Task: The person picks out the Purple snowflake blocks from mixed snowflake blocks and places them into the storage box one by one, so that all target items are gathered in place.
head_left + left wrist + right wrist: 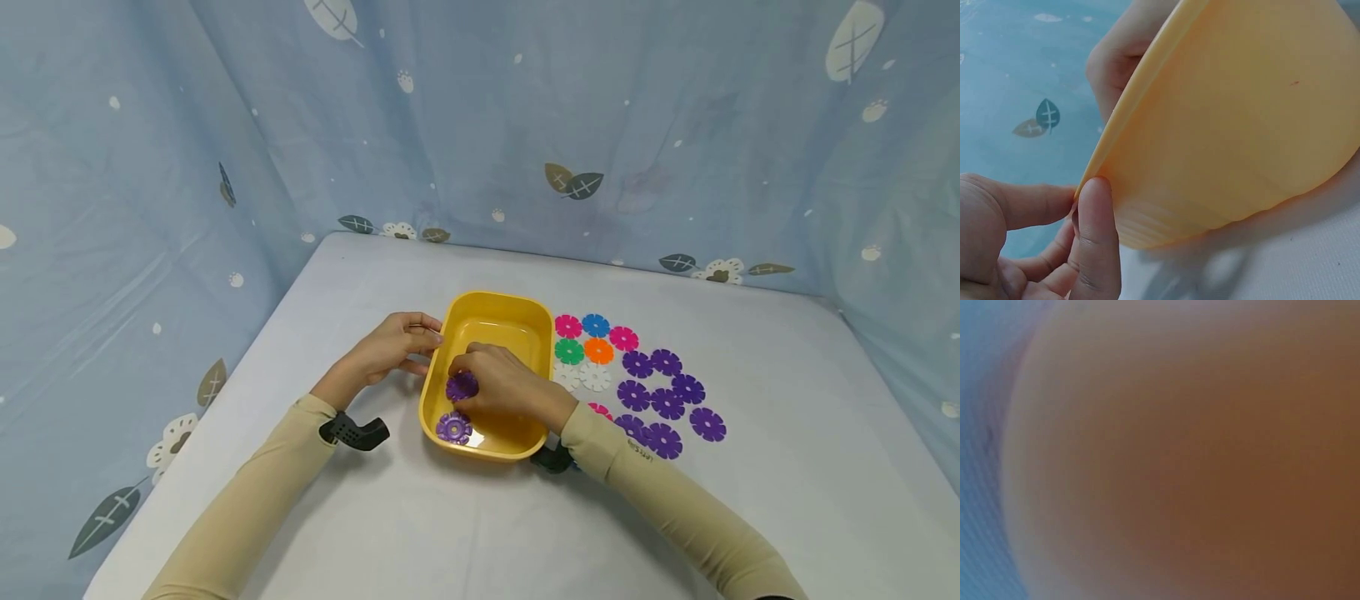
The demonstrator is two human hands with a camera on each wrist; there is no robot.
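A yellow plastic basin [491,306] stands on the white table. My left hand [397,343] pinches its left rim; in the left wrist view the thumb and a finger [1097,231] press the rim [1116,128] from either side. Inside the basin, my right hand [498,379] holds a purple snowflake disc [461,386] in its fingers. Another purple snowflake disc [453,427] lies in the basin's near left corner. The basin wall [1179,456], blurred and very close, fills most of the right wrist view, which hides that hand's fingers.
Right of the basin lie several purple discs [667,403], with pink, blue, green, orange [598,350] and white ones [596,377] nearer its rim. My right forearm [660,492] covers part of them. A patterned blue cloth [480,125] hangs behind the table.
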